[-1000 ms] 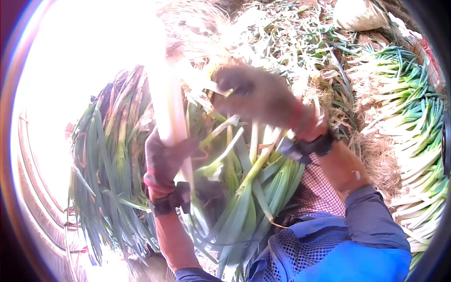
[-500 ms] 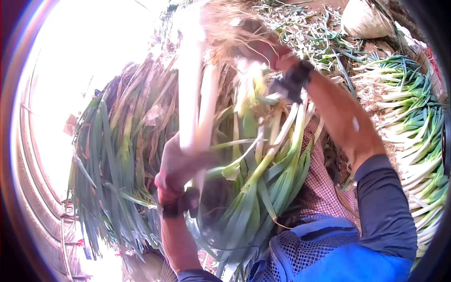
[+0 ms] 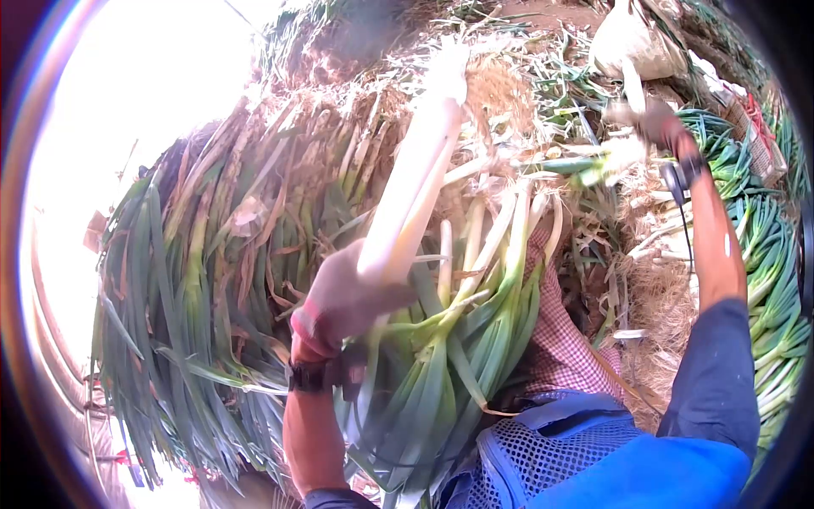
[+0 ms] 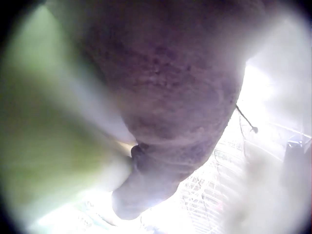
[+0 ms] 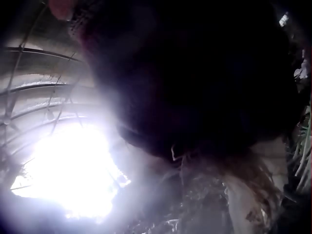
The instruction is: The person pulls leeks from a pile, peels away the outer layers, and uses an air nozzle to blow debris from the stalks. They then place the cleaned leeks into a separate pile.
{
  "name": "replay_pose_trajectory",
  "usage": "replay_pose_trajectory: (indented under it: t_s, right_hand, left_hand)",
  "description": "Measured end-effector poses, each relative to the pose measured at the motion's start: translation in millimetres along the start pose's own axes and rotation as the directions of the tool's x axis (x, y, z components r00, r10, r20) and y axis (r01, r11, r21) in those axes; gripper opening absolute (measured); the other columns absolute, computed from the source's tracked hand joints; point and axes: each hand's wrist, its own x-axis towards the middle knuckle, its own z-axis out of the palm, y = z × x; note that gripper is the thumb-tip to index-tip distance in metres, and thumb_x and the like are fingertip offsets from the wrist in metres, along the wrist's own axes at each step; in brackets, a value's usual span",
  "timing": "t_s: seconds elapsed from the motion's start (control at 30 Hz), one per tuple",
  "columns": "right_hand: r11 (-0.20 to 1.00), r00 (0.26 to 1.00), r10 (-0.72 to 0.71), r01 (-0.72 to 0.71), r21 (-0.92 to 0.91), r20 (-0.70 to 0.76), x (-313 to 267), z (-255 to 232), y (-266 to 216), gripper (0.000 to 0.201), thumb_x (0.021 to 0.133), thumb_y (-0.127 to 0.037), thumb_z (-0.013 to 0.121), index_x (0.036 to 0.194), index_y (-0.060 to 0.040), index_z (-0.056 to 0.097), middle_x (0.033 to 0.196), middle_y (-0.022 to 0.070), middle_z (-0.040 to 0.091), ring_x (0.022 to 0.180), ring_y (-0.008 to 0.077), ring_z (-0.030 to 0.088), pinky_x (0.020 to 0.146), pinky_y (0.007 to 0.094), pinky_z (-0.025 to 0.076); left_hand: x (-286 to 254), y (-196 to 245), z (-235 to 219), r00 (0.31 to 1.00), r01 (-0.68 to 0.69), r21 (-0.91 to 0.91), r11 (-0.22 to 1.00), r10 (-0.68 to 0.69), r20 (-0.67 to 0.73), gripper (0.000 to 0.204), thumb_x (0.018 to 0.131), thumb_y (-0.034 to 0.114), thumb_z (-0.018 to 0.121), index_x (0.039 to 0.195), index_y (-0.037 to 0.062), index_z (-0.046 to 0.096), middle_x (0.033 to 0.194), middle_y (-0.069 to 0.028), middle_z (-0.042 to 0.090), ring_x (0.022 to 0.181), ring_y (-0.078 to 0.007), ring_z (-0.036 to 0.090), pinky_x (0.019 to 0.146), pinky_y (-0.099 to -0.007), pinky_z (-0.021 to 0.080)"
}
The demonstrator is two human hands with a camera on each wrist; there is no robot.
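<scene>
Thick white leek stalks (image 3: 415,182) lean up and to the right from the gloved left hand (image 3: 352,293), whose fingers curl round their lower part. In the left wrist view, the glove (image 4: 170,87) lies against a blurred green and white stalk (image 4: 63,151). Out at the upper right, the blurred gloved right hand (image 3: 657,125) has a pale leek piece (image 3: 632,85) sticking up from it. The right wrist view shows this hand (image 5: 190,78) very dark, with a whitish piece (image 5: 241,202) and fibres coming from under it; its fingers are hidden.
A large leek heap (image 3: 195,254) hangs at the left. More leeks (image 3: 432,373) lie in front of the body. Trimmings (image 3: 551,85) cover the ground behind. At the right are a row of leeks (image 3: 767,280), a pale sack (image 3: 636,47) and loose roots (image 3: 661,314).
The right hand has gone from the root end of the held stalks out to the right, with a pale piece. The left hand has shifted slightly right, and its stalks now tilt right.
</scene>
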Motion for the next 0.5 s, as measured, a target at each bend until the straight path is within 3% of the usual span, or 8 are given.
replay_pose_trajectory:
  t_s: [0.1,0.2,0.3,0.37,0.4,0.43,0.47,0.5]
  right_hand:
    - [0.945,0.906,-0.322,0.326,0.034,0.276,-72,78,26,0.079,0.095,-0.080,0.068,0.096,-0.0031,0.083,0.078,0.0131,0.077,0.066,0.0238,0.071,0.067,0.0407,0.057]
    - [0.819,0.643,-0.406,0.571,-0.054,0.649,-109,117,16,0.037,0.098,-0.041,0.075,0.094,-0.0059,0.084,0.076,0.0118,0.075,0.066,0.0254,0.070,0.068,0.0412,0.058]
    - [0.954,0.654,-0.097,0.276,-0.118,0.750,-95,101,-27,0.023,0.094,-0.022,0.077,0.105,-0.0026,0.082,0.093,0.0109,0.080,0.075,0.0216,0.071,0.072,0.0398,0.059]
    - [0.729,0.773,-0.530,0.626,-0.278,0.349,-3,79,-42,0.053,0.088,-0.011,0.080,0.139,-0.0005,0.069,0.132,0.0172,0.075,0.107,0.0300,0.074,0.094,0.0397,0.062]
    - [0.895,0.895,-0.403,0.343,0.284,0.190,19,31,-77,0.066,0.086,-0.012,0.085,0.147,-0.0008,0.064,0.130,0.0204,0.075,0.111,0.0367,0.074,0.103,0.0413,0.061]
    - [0.931,0.939,-0.344,0.339,0.133,0.010,17,-17,-113,0.070,0.095,-0.024,0.083,0.154,-0.0010,0.054,0.134,0.0218,0.074,0.121,0.0301,0.073,0.107,0.0425,0.059]
    - [0.863,0.836,-0.481,0.504,0.022,-0.264,41,-44,-115,0.075,0.093,-0.023,0.087,0.157,-0.0007,0.053,0.149,0.0205,0.067,0.136,0.0287,0.067,0.118,0.0423,0.053]
    - [0.849,0.780,-0.526,0.504,-0.159,-0.339,25,-70,-133,0.061,0.096,-0.030,0.080,0.146,0.0005,0.062,0.134,0.0222,0.073,0.123,0.0349,0.072,0.106,0.0468,0.056]
  left_hand:
    - [26,-5,2,1.000,-0.024,0.026,0.999,0.024,-0.002,0.047,0.080,0.005,0.095,0.122,0.0019,0.075,0.102,0.0017,0.073,0.087,-0.0097,0.066,0.080,-0.0308,0.057]
    - [47,-19,12,0.995,-0.096,0.008,0.995,0.096,0.005,0.051,0.080,0.023,0.094,0.118,-0.0026,0.071,0.096,-0.0076,0.076,0.082,-0.0149,0.072,0.075,-0.0336,0.059]
    - [53,-13,30,0.999,0.031,0.118,0.993,-0.033,0.015,0.047,0.082,0.007,0.097,0.122,0.0014,0.073,0.103,-0.0001,0.074,0.088,-0.0100,0.066,0.081,-0.0316,0.058]
    - [57,-17,40,0.999,0.037,0.079,0.996,-0.039,0.027,0.048,0.082,0.008,0.097,0.122,0.0013,0.072,0.103,-0.0005,0.074,0.088,-0.0103,0.066,0.080,-0.0317,0.058]
    - [57,-19,44,0.998,0.047,0.046,0.998,-0.049,0.037,0.048,0.081,0.009,0.098,0.121,0.0012,0.072,0.103,-0.0009,0.074,0.088,-0.0107,0.067,0.080,-0.0318,0.058]
    - [56,-16,47,0.998,0.048,0.100,0.994,-0.052,0.038,0.049,0.080,0.009,0.098,0.121,0.0012,0.071,0.101,-0.0017,0.075,0.088,-0.0111,0.067,0.080,-0.0316,0.058]
    - [56,-16,49,0.998,0.045,0.090,0.995,-0.048,0.035,0.049,0.080,0.009,0.098,0.121,0.0012,0.071,0.101,-0.0017,0.075,0.088,-0.0111,0.067,0.080,-0.0316,0.058]
    - [55,-19,51,1.000,0.004,0.138,0.990,-0.008,0.028,0.051,0.081,0.020,0.095,0.121,-0.0010,0.072,0.099,-0.0077,0.077,0.086,-0.0161,0.071,0.081,-0.0343,0.059]
